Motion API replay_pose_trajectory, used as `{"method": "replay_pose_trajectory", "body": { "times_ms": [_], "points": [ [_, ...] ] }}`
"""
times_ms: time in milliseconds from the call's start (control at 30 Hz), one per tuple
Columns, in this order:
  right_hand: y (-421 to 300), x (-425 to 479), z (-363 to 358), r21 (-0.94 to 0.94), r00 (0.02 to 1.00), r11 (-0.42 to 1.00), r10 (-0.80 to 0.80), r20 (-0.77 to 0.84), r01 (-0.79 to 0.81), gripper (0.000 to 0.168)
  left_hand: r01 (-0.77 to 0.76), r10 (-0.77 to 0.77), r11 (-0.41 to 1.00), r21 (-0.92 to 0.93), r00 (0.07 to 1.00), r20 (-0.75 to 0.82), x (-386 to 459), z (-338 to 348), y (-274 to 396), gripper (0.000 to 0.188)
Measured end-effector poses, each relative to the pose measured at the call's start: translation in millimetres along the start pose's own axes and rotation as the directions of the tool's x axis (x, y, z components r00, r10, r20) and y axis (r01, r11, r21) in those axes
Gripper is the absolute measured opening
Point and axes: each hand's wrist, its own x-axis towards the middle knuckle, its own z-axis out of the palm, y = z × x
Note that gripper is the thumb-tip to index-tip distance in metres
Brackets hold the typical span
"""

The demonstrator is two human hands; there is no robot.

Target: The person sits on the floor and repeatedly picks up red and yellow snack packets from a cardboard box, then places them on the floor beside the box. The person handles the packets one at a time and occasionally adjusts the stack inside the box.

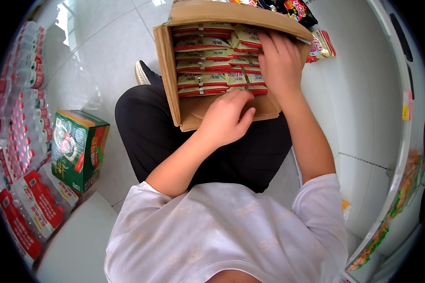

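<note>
An open cardboard box (168, 74) rests on my lap, its opening towards me. Inside it, cream-and-red snack packets (202, 66) lie stacked in columns, some joined by clear tape strips. My right hand (280, 63) reaches into the box's upper right, against the packets there; its fingertips are partly hidden, so I cannot tell whether it grips one. Lower down, my left hand (230, 115) hovers over the box's bare bottom panel, with its bent fingers close to the lowest packets and its thumb apart. No object shows in it.
Black snack bags (297, 12) and a cream-and-red packet (321, 46) lie beyond the box. To the left stand a green carton (78, 148) and shrink-wrapped bottles (24, 116). A shelf edge (398, 169) with hanging packets curves along the right.
</note>
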Motion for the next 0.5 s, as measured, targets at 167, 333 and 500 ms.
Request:
{"method": "replay_pose_trajectory", "body": {
  "times_ms": [167,333,500],
  "points": [
    [10.5,-5.1,8.3,-0.018,0.987,0.995,-0.098,-0.127,0.096,0.032,-0.009,0.005,0.998,0.059,0.998,0.055,0.3,1.5,6.3,0.021],
    [14.4,7.1,24.8,-0.042,0.997,0.997,-0.07,-0.046,0.068,0.031,-0.03,0.024,0.993,0.113,0.998,0.059,-0.8,1.3,5.1,0.021],
    [22.7,13.8,43.4,-0.066,0.999,0.998,-0.004,0.048,0.007,0.033,-0.085,0.077,0.983,0.166,0.996,0.051,-0.2,1.0,7.3,0.022]
  ]
}}
